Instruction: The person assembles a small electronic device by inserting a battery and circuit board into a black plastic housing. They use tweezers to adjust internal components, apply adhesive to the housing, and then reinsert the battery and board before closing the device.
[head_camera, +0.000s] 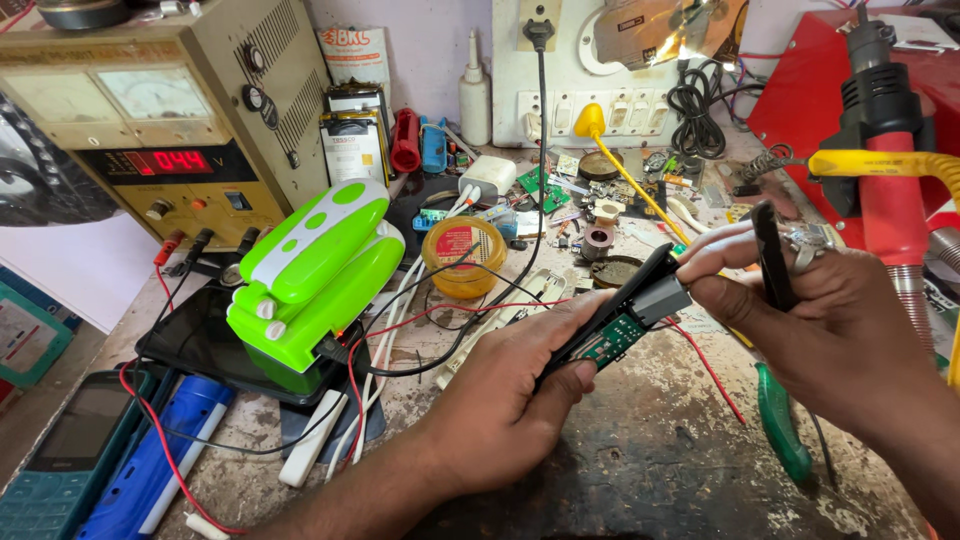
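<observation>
My left hand (505, 395) grips the lower end of a small black device with a green circuit board (617, 335) showing, holding it tilted above the workbench. A red wire runs from the board. My right hand (815, 320) pinches the device's upper end and also holds a black slim tool (772, 255) upright between its fingers; a ring sits on one finger.
A green and white lamp (310, 275) rests on a dark tablet at left. Behind it stands a beige power supply (150, 110). A round yellow tin (463, 255), loose parts, a green-handled tool (780, 420), a blue phone (70, 450) and a red hot-air station (880, 120) crowd the bench.
</observation>
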